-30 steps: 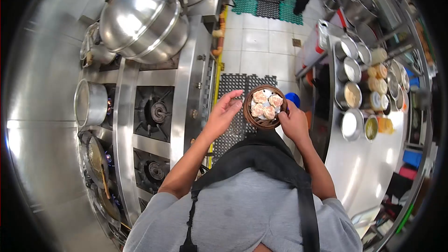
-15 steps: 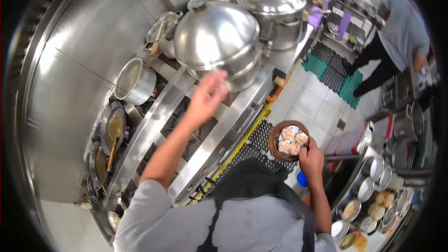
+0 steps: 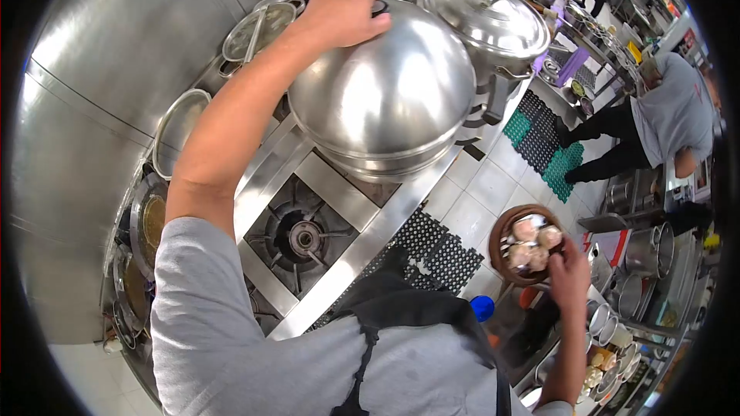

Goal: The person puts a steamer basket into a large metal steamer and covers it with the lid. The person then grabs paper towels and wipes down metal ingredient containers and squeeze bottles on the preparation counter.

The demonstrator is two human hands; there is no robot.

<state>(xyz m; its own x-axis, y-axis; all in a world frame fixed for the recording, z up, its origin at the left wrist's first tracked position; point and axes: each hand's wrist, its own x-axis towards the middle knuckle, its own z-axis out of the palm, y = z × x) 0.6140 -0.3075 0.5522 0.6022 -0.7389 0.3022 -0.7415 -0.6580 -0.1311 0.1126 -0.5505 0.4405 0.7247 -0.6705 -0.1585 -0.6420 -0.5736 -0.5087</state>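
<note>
My left hand (image 3: pixel 345 17) is closed over the black knob at the top of a large domed steel lid (image 3: pixel 385 81). The lid rests on a wide steel steamer pot (image 3: pixel 378 166) on the stove. Out to the right, my right hand (image 3: pixel 569 273) grips the rim of a round brown steamer basket (image 3: pixel 499 258), its thumb inside the edge. Several pale pinkish dumplings (image 3: pixel 530 243) sit in the basket, which is held in the air above the floor.
A gas burner (image 3: pixel 301 239) lies in front of the steamer pot. Behind it stands a big lidded pot (image 3: pixel 489 19), and woks (image 3: pixel 150 219) line the left. Perforated black mats (image 3: pixel 439 254) cover part of the floor. Another person (image 3: pixel 671 115) stands at the right counter.
My left hand has risen from in front of the domed lid to its knob. The basket in my right hand has shifted right, and the camera view has moved closer to the stove.
</note>
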